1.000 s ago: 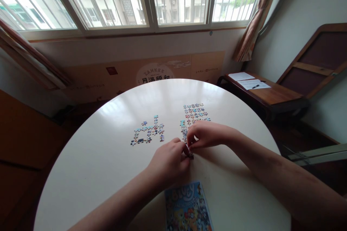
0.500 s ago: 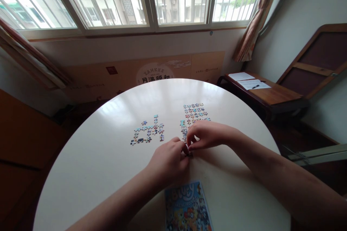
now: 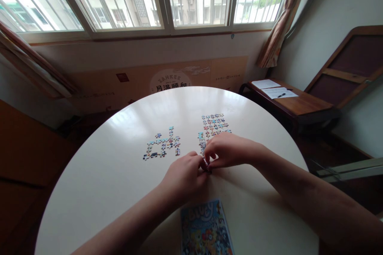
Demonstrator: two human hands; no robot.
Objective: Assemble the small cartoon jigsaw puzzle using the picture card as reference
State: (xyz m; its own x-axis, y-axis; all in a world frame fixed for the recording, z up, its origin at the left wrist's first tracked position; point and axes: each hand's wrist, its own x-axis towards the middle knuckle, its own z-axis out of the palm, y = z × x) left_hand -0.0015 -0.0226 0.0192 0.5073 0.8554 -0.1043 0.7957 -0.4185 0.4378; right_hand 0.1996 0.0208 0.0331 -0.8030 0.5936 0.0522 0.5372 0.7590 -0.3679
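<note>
On the round white table [image 3: 98, 175], my left hand [image 3: 187, 173] and my right hand [image 3: 226, 149] meet at a few small puzzle pieces [image 3: 208, 170]. The left fingers are pinched at the pieces' left side, and the right thumb and index finger press on them from above. To the left lies a partly joined group of puzzle pieces [image 3: 163, 141]. Rows of separate puzzle pieces [image 3: 214, 121] are laid out beyond my right hand, which hides some of them. A blue picture box marked "Bluey" [image 3: 206, 229] lies near my body.
A wooden side table [image 3: 314, 103] with papers [image 3: 279, 92] and a pen stands at the right, beside a leaning wooden-framed panel [image 3: 356, 55]. Barred windows, curtains and a printed cardboard sheet [image 3: 221, 69] are beyond the round table.
My right fingertips have moved slightly down towards the pieces near the left fingers. The left hand has stayed nearly still, and the view has shifted slightly.
</note>
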